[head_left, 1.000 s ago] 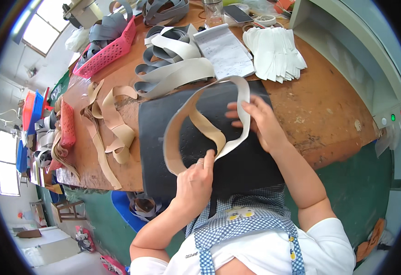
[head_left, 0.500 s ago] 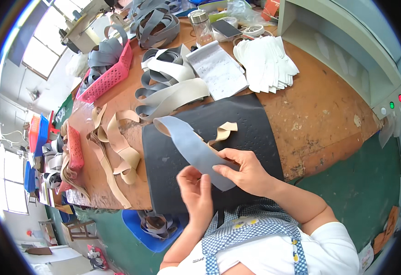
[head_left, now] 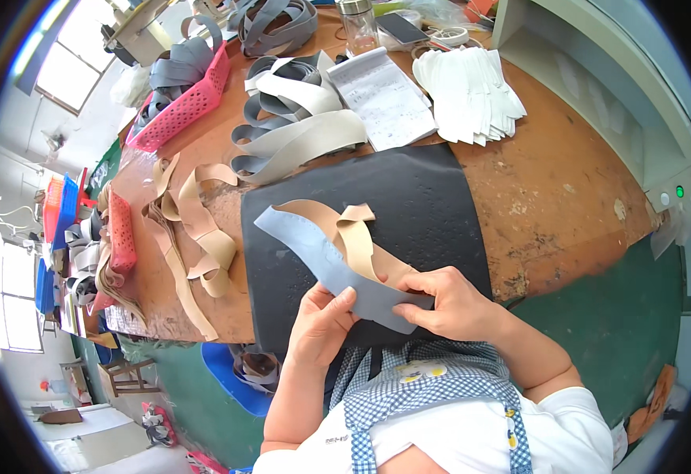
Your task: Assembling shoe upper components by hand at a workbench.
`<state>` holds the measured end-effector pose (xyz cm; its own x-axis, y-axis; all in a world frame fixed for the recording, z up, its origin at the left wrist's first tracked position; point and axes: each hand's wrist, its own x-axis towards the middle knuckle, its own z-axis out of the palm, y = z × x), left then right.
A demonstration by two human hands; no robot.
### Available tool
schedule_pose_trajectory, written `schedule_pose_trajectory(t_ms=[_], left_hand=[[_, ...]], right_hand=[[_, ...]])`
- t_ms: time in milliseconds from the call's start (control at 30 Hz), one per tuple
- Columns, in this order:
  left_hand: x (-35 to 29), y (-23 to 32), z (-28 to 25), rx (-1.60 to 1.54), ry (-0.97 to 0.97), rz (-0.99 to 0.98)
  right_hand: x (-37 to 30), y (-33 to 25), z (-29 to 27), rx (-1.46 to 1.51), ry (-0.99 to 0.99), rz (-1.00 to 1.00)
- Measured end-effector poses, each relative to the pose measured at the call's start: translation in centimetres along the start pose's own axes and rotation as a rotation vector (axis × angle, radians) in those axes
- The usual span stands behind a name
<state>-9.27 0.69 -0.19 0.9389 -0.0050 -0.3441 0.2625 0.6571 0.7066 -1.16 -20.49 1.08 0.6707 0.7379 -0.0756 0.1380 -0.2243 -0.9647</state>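
Note:
My right hand (head_left: 458, 308) pinches the lower right end of a blue-grey strip (head_left: 307, 254) between thumb and fingers. My left hand (head_left: 320, 325) is closed on the strip's lower edge, thumb on top and fingers underneath. The strip slants up to the left over a black mat (head_left: 440, 209). Behind it runs a tan strip (head_left: 355, 241) with a folded, curling end; its lower part reaches my right fingertips. Whether the two strips are joined I cannot tell.
Tan strips (head_left: 203, 237) lie left of the mat, grey-white strips (head_left: 302, 142) beyond it. A notepad (head_left: 385, 99), white cut pieces (head_left: 472, 95) and a glass bottle (head_left: 357, 28) stand farther back. A pink basket (head_left: 180, 107) holds grey strips; a blue tub (head_left: 235, 383) sits below the table edge.
My left hand has moved in and closed on the blue-grey strip. The strip has tilted, and more of the tan strip shows behind it. The view has shifted slightly.

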Motion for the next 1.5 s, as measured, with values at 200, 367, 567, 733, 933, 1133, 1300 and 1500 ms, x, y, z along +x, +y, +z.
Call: schedule_pose_trajectory(t_ms=[200, 367, 567, 733, 933, 1133, 1300, 1500], left_hand=[[0.2, -0.4, 0.4, 0.18, 0.147, 0.203], [-0.4, 0.2, 0.8, 0.283, 0.232, 0.312], [-0.5, 0.2, 0.7, 0.262, 0.202, 0.271], [0.0, 0.1, 0.7, 0.244, 0.164, 0.256], [0.0, 0.1, 1.3, 0.289, 0.151, 0.315], [0.9, 4.4, 2.7, 0.52, 0.124, 0.691], [0.7, 3.1, 1.5, 0.481, 0.174, 0.695], [1.0, -1.7, -1.0, 0.145, 0.216, 0.237]], right_hand=[[0.7, -0.6, 1.0, 0.139, 0.152, 0.032], [1.3, -0.8, 1.4, 0.015, 0.224, -0.098], [1.2, -0.7, 1.2, 0.104, 0.163, 0.006], [1.3, -1.2, 0.9, 0.13, 0.157, 0.022], [1.9, -1.4, 1.3, 0.097, 0.201, -0.037], [5.5, -3.9, 0.1, -0.105, 0.371, -0.46], [5.9, -3.3, 0.6, -0.224, 0.449, -0.603], [3.5, 0.1, 2.0, -0.23, 0.321, -0.267]])
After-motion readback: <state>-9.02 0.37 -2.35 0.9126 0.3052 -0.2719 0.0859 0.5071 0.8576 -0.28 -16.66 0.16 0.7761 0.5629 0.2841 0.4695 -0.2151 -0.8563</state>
